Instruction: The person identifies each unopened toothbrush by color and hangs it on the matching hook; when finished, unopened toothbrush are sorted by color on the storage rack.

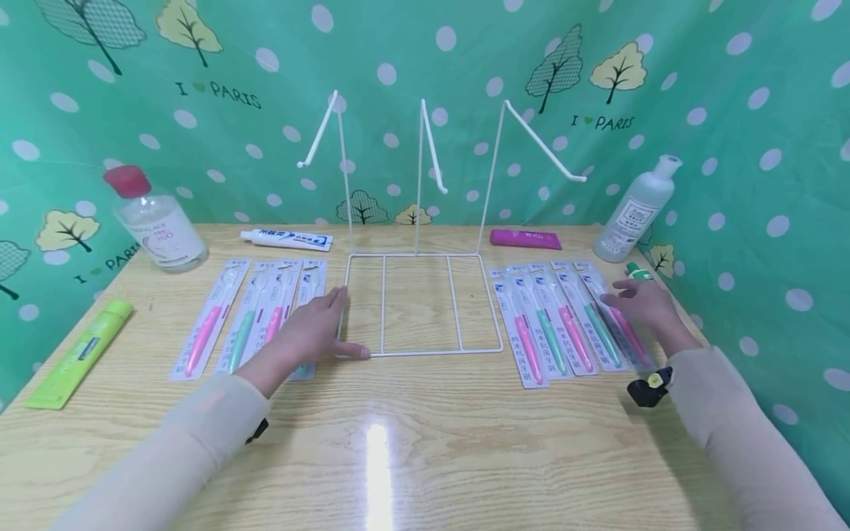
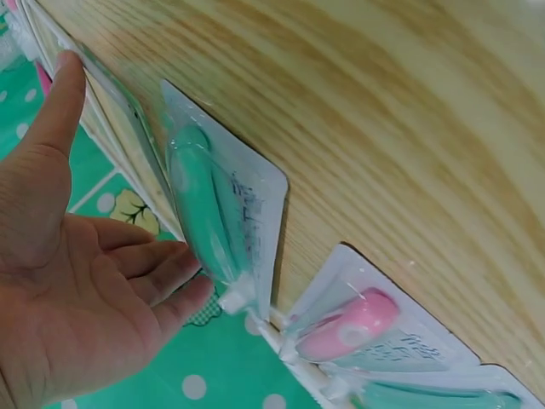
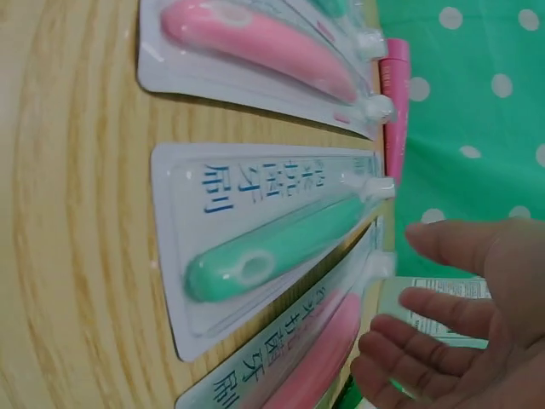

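My left hand [image 1: 312, 324] rests at the left side of a white wire rack [image 1: 425, 355], its thumb at the front corner of the base. In the left wrist view the fingers are spread, close beside a packaged teal toothbrush [image 2: 200, 196]. My right hand [image 1: 644, 306] is over the upper end of the rightmost packaged pink toothbrush [image 1: 627, 332], near a green-capped tube [image 1: 639, 272]. Its fingers are loosely bent and apart in the right wrist view, with nothing between them. A packaged teal toothbrush [image 3: 281, 247] lies beside that pink one.
Packaged toothbrushes lie in fanned rows on both sides of the rack, whose three prongs [image 1: 434, 151] rise at the back. Around them are a red-capped bottle [image 1: 162, 228], a pale bottle [image 1: 636, 210], a green tube [image 1: 83, 354], a white toothpaste tube [image 1: 287, 239] and a magenta tube [image 1: 524, 239].
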### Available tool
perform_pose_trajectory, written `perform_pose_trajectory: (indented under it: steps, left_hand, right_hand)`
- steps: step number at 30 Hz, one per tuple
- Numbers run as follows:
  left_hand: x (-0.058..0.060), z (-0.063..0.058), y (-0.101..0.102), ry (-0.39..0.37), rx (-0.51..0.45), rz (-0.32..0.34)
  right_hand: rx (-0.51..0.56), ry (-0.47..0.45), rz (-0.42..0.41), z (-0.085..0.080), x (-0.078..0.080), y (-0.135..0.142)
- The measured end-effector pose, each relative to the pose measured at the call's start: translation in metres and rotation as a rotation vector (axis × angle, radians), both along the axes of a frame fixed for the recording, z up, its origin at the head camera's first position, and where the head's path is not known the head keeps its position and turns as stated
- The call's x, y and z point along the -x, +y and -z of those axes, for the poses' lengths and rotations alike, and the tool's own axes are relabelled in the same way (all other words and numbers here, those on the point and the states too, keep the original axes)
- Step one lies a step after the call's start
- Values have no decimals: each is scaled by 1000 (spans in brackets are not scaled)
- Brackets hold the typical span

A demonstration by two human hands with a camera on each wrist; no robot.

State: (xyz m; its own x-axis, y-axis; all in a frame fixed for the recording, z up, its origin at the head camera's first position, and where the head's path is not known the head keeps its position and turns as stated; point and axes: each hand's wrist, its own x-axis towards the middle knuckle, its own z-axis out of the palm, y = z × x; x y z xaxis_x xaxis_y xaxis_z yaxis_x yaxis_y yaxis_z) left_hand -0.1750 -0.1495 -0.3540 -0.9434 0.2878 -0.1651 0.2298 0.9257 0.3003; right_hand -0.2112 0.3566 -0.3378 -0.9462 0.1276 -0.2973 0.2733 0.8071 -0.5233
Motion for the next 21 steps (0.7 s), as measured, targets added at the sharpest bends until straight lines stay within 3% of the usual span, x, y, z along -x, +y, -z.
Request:
perform_pose_trajectory:
  steps: [9, 16, 21]
  left_hand:
    - [4, 0, 3, -56, 8, -2]
    - [8, -2, 5, -106, 12, 7]
    - [11, -2, 5, -131, -2, 15]
  right_hand:
    - [-61, -134, -17, 7, 5, 4]
    - [-99, -134, 19, 11, 8, 0]
    - [-142, -96, -1, 11, 10, -3]
